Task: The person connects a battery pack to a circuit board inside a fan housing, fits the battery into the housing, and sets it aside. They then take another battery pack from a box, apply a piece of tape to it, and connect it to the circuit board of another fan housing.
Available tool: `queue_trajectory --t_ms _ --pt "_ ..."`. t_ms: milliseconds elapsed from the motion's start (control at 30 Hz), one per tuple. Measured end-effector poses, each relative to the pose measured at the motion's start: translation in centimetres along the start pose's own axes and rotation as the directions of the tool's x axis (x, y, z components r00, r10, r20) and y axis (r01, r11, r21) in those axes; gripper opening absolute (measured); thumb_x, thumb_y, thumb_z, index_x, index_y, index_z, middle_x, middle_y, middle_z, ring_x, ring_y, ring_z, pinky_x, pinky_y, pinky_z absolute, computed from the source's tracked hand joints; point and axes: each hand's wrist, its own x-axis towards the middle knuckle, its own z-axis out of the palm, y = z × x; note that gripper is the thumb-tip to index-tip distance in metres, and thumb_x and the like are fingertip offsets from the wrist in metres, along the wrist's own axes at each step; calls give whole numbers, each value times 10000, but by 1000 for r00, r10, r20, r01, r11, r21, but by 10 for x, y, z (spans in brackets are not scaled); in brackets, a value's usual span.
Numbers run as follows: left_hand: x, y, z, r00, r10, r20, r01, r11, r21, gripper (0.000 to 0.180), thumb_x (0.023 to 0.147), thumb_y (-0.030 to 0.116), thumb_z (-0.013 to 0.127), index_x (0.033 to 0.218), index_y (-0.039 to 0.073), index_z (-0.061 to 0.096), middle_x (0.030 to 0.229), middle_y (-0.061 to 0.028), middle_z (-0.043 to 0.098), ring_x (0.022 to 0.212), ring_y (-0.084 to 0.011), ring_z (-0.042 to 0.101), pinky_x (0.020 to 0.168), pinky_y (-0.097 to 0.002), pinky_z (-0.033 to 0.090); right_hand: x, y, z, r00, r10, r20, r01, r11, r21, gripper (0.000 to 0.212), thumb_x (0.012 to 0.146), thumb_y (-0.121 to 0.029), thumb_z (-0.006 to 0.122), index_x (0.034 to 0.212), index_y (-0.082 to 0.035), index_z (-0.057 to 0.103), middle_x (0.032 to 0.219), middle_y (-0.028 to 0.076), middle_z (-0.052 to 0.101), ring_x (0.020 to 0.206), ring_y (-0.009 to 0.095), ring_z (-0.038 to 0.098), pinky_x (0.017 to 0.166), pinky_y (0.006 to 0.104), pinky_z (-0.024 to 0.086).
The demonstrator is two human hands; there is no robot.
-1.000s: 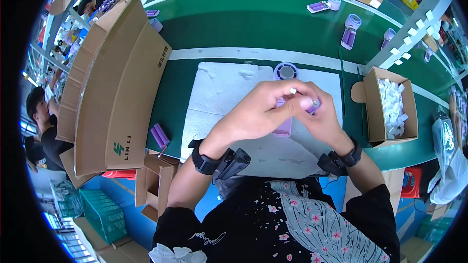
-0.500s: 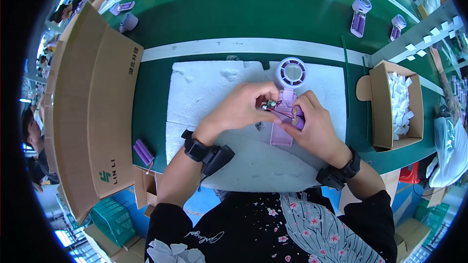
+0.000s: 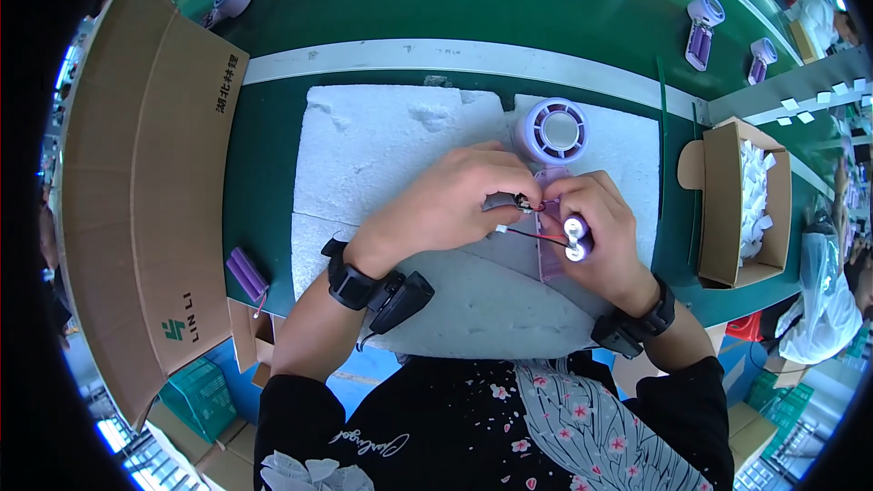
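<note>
- Pinched in the left hand (image 3: 455,205), a small dark part joins red and black wires; the right hand (image 3: 605,236) grips a purple battery pack (image 3: 576,239) over the fan's open handle (image 3: 550,236) on the white foam pad (image 3: 382,145)
- Judged step: wiring the pack; next calls for seating it in the handle

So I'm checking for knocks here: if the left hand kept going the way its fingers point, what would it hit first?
The left hand points right, toward the right hand. It would most likely first meet the purple fan housing and red wire between them, then that hand's fingers; depth is hard to judge.
</note>
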Motion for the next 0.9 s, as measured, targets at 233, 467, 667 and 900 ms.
queue_trajectory --t_ms 233,467,667,900 --pt "2 6 -1 996 -86 -5 86 995 -58 268 715 -31 741 958 61 673 879 -70 680 775 -252 633 686 -349 510 0 0 1 998 59 -3 -59 998 -10 306 676 84 743 824 -54 513 843 77 649 787 277 582 657 347 474" --pt "1 14 -5 975 -213 64 217 973 -74 285 721 -40 730 983 66 689 876 -83 676 732 -250 640 649 -341 502 0 -2 -5 993 68 99 -61 995 -77 296 629 89 737 814 -49 552 816 69 635 809 292 586 670 359 479" --pt "-5 1 1 1000 -12 -21 10 997 -75 265 730 -66 695 960 64 706 897 -102 656 746 -228 638 630 -338 495 0 -6 -6 992 51 117 -35 990 -138 298 607 108 712 834 -43 590 803 82 627 813 295 602 669 361 486" --pt "-2 13 -4 992 -120 -50 115 990 -84 208 734 -88 661 894 41 692 905 -75 634 805 -221 625 694 -344 511 6 -6 3 997 76 9 -74 984 -160 280 620 108 710 839 -34 608 817 118 619 782 289 620 646 352 498"
